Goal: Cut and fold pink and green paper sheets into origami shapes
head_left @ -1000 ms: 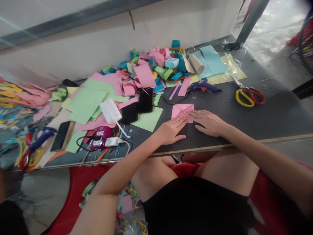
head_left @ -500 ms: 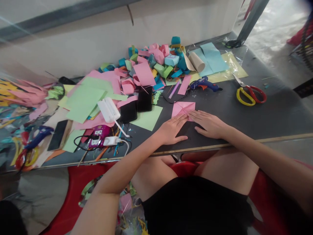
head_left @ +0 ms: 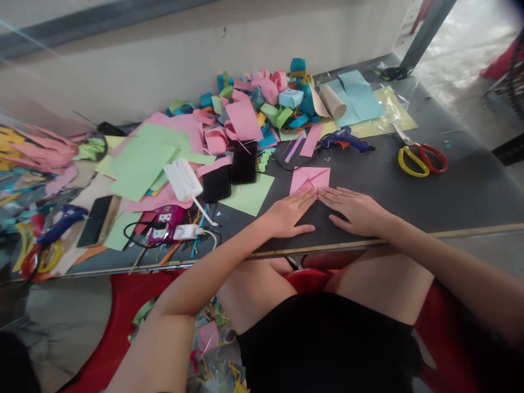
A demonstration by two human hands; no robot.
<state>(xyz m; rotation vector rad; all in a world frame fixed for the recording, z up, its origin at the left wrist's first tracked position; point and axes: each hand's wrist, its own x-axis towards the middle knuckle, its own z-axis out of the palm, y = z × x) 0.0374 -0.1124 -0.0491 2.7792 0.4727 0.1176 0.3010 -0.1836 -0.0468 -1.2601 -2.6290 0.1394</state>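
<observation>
A folded pink sheet of paper (head_left: 310, 178) with crossing creases lies flat on the dark table in front of me. My left hand (head_left: 291, 213) rests on its near left edge, fingers stretched out and thumb apart. From the other side, my right hand (head_left: 352, 208) lies flat with its fingertips on the near right part of the paper. The fingertips of both hands almost meet there and hide the sheet's near edge. A green sheet (head_left: 249, 194) lies to the left of my left hand.
A blue glue gun (head_left: 347, 140) and scissors (head_left: 421, 158) with red and yellow handles lie beyond my hands. Paper scraps (head_left: 266, 87) are heaped along the wall. To the left are two phones (head_left: 244, 162), a white power adapter (head_left: 183, 179) and a purple power strip (head_left: 166, 221).
Both hands have shifted slightly on the pink paper, the right fingertips pulling nearer the sheet's near edge. More of its creased face now shows. The view has moved a little.
</observation>
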